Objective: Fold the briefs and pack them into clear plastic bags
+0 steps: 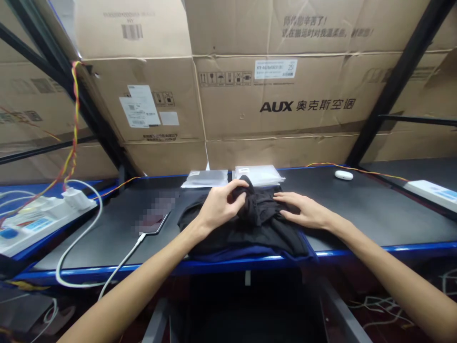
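One dark table [342,209], black cloth [274,234] lying at its front edge. Cloth: lower part spread out, upper part bunched and raised; no finished fold to be seen. Navy cloth [246,252] beneath; separate piece or same garment, cannot tell. Two hands: left hand [217,206] pinching a black gather between thumb and fingers; right hand [307,210] with fingers spread, touching the cloth's right side. Two stacks of clear packets [207,178] behind, partly hidden by cloth and left hand; contents unclear. One phone [154,223], screen blurred out. Garment type and left fingertips: hard to make out.
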### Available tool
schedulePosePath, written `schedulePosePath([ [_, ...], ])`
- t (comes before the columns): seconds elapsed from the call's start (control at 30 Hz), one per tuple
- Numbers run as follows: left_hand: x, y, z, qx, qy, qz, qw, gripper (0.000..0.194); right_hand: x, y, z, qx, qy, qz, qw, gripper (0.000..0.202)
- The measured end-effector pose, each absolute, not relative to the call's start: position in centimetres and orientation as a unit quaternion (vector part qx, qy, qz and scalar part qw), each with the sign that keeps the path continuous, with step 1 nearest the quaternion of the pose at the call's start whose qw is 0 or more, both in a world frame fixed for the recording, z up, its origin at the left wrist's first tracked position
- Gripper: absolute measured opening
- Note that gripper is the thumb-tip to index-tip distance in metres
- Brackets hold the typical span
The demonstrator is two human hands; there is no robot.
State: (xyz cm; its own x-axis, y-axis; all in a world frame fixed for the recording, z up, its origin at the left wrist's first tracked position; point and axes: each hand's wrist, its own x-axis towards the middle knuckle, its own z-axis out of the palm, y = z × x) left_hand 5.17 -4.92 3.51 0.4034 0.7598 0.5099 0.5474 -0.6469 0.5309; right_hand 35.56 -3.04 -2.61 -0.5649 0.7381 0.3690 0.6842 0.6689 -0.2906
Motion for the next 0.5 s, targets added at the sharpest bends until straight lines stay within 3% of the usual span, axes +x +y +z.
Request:
schedulePosePath([
  [0.3, 0.0, -4.3, 2.0, 0.823, 0.549, 0.147, -0.020, 0.019, 35.8, -3.2, -2.4, -0.411, -0.878, 0.073, 0.234, 0.047],
  [0.5, 1.1, -5.1, 3.5, 0.854, 0.469, 0.221, -0.033, 0.026, 35.8, -3.1, -2.5, -0.416, -0.878, 0.070, 0.225, 0.047],
])
